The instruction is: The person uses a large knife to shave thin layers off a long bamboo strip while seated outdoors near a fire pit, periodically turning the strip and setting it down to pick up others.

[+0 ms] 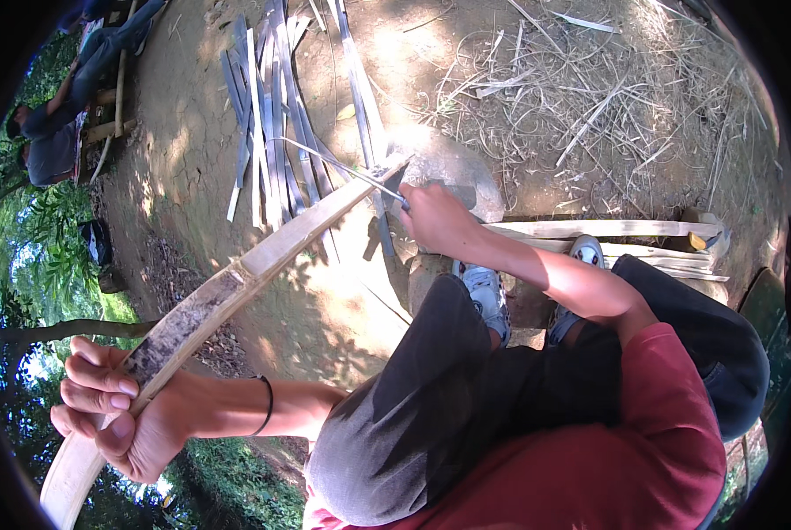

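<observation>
A heap of curled shavings [572, 106] spreads beyond and right of a flat grey stone [470, 168]. The long split bamboo slat [272, 252] reaches from well to the stone's near left up to its left edge; whether its tip touches the stone cannot be told. Dark bamboo strips [276, 115] lie left of the stone, pale slats [598, 230] to its near right. Far to its near left, the left hand [161, 415] wraps fingers and thumb around the slat. Just beside the stone, the right hand [439, 216] is closed on the end of a thin blade [329, 162] crossing the slat.
</observation>
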Demonstrator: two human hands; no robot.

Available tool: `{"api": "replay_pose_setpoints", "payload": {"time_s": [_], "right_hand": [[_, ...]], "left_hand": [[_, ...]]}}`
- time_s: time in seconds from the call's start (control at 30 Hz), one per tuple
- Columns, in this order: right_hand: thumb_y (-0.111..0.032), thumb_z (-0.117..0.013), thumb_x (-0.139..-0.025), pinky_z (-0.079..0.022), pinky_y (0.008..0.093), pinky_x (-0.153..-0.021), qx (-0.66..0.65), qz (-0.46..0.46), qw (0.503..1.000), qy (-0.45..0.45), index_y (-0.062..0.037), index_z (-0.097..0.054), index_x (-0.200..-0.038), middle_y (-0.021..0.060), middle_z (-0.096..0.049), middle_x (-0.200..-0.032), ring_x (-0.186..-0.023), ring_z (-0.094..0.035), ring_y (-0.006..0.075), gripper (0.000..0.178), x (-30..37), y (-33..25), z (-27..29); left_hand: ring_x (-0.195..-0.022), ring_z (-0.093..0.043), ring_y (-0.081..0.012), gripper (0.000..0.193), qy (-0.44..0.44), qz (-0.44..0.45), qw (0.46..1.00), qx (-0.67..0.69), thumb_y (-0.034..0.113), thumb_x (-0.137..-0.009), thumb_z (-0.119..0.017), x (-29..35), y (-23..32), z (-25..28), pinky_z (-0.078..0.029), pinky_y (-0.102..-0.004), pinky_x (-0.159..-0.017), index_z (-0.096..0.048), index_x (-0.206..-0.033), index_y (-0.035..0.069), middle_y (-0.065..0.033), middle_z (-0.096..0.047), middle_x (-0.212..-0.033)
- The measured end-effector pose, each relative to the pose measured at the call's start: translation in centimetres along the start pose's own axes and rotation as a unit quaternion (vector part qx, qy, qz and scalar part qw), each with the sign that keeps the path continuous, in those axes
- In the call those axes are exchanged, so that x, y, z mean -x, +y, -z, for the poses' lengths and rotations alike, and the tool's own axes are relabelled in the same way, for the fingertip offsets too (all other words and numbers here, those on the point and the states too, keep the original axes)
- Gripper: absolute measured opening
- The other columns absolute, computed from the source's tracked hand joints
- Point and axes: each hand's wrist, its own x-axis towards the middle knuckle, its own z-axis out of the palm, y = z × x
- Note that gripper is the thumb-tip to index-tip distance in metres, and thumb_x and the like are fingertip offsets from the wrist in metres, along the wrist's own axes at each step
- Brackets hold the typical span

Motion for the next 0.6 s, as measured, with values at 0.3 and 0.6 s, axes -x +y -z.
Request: {"api": "replay_pose_setpoints", "payload": {"time_s": [0.3, 0.6], "right_hand": [[-0.016, -0.054, -0.087, -0.052, 0.0497, -0.073, -0.020, 0.027, 0.999, 0.023, 0.0047, -0.060, -0.097, 0.0264, -0.063, -0.078, -0.077, -0.063, 0.0446, 0.024, 0.6, 0.4, 0.2], [-0.010, -0.057, -0.084, -0.051, 0.0505, -0.067, 0.031, -0.016, 0.997, 0.072, 0.0050, -0.060, -0.093, 0.0276, -0.063, -0.072, -0.072, -0.064, 0.0431, 0.018, -1.3, 4.2, -1.4]], "left_hand": [[-0.049, -0.029, -0.0159, 0.017, -0.007, 0.010, 0.997, -0.072, 0.006, -0.058, -0.047, 0.0, 0.1, 1.4, -0.029, -0.0313, -0.061, -0.044, -0.074, 0.008, -0.0044, -0.030, -0.049], [-0.044, -0.030, -0.0164, 0.006, -0.034, 0.014, 0.998, -0.055, 0.005, -0.069, -0.042, -0.5, 0.1, -0.6, -0.033, -0.0317, -0.056, -0.044, -0.073, 0.009, -0.0044, -0.030, -0.050]]}}
